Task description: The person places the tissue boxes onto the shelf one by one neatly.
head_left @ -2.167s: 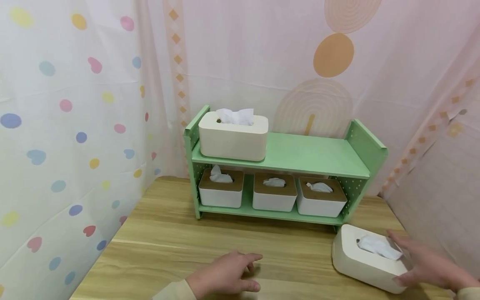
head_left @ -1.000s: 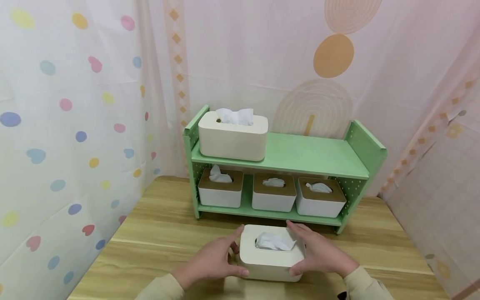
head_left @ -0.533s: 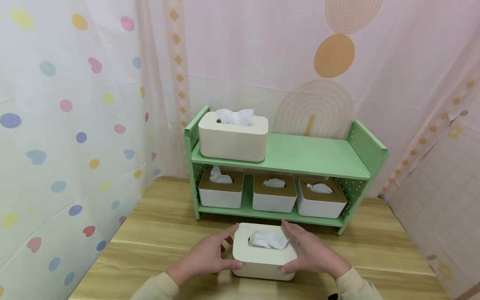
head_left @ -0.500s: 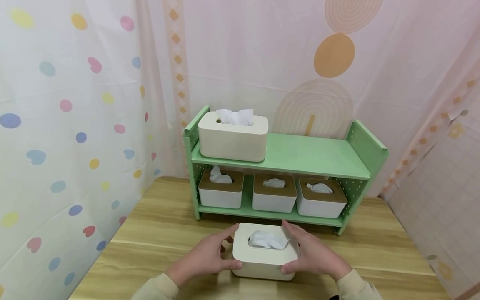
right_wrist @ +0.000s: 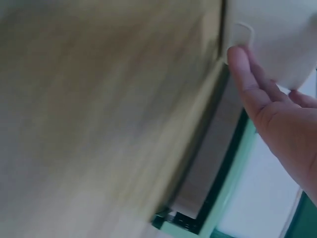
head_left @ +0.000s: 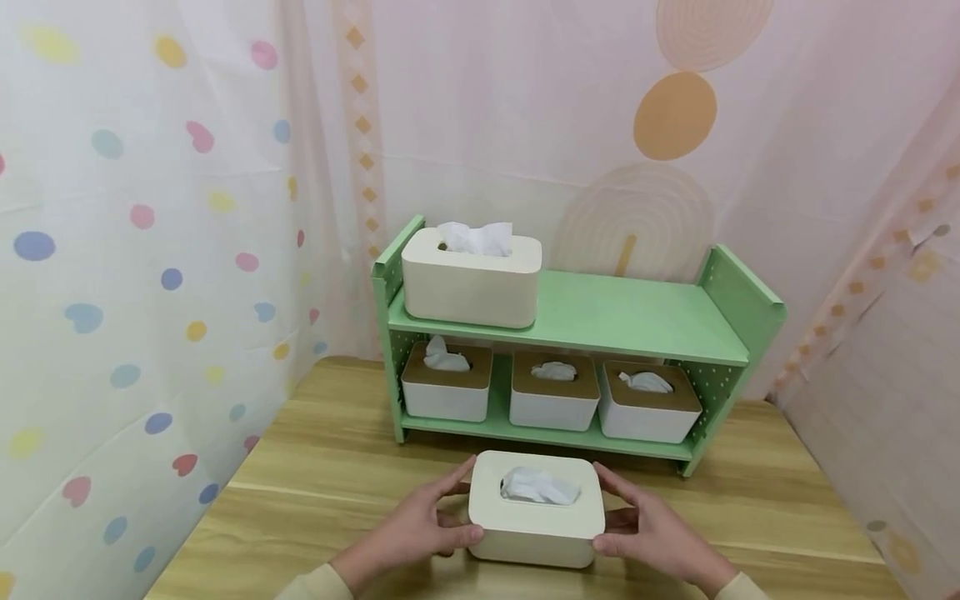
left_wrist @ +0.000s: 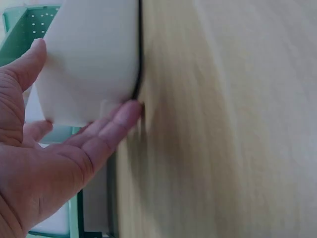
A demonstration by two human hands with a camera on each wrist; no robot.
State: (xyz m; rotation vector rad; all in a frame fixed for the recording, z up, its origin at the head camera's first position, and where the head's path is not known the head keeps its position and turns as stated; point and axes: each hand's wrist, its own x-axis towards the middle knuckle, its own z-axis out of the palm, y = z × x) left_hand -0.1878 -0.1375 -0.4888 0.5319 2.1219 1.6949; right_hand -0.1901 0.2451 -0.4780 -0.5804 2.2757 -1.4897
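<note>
A cream tissue box (head_left: pixel 537 521) with a white tissue in its slot is in front of the shelf, long side toward me. My left hand (head_left: pixel 420 527) holds its left end, thumb at the front corner. At the opposite end my right hand (head_left: pixel 660 533) grips likewise, its thumb on the front right corner. The left wrist view shows my fingertips (left_wrist: pixel 128 115) at the lower edge of the box (left_wrist: pixel 91 59). In the right wrist view my fingers (right_wrist: pixel 247 82) touch a small tab on the box's end wall. Whether the box bears on the table is unclear.
Behind stands a green two-tier shelf (head_left: pixel 637 312). Another cream tissue box (head_left: pixel 471 287) sits at its upper left. Wood-topped white tissue boxes (head_left: pixel 444 398) line the lower tier. All stands on a wooden table (head_left: pixel 300 483), with patterned curtains (head_left: pixel 135 333) around.
The tissue box has come from the table's right side to the middle, and my left hand has joined the right on it. Lately my right hand has shifted slightly rightward around its end.
</note>
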